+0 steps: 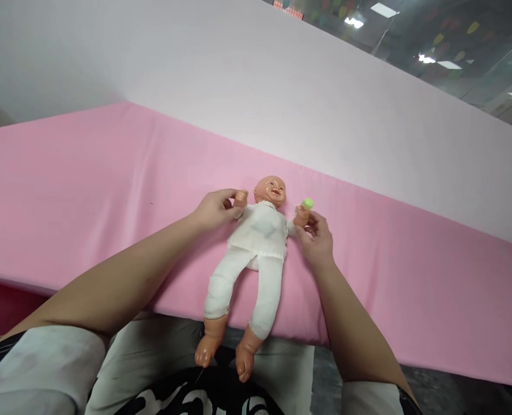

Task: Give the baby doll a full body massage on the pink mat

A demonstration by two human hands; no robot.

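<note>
A baby doll (262,233) in white cloth lies on its back on the pink-covered table (161,167). Its bald head points away from me, and both bare feet stick out past the near edge. My left hand (218,208) pinches the doll's hand on the left side. On the other side, my right hand (317,239) has its fingers around the doll's other hand and wrist. A small light-green round piece (308,203) shows at the top of that doll hand; I cannot make out what it is.
Behind the table rises a plain white wall (256,86), with a dark glass pane (446,46) reflecting lights above it. My lap, in light trousers (143,357), is just under the table's near edge.
</note>
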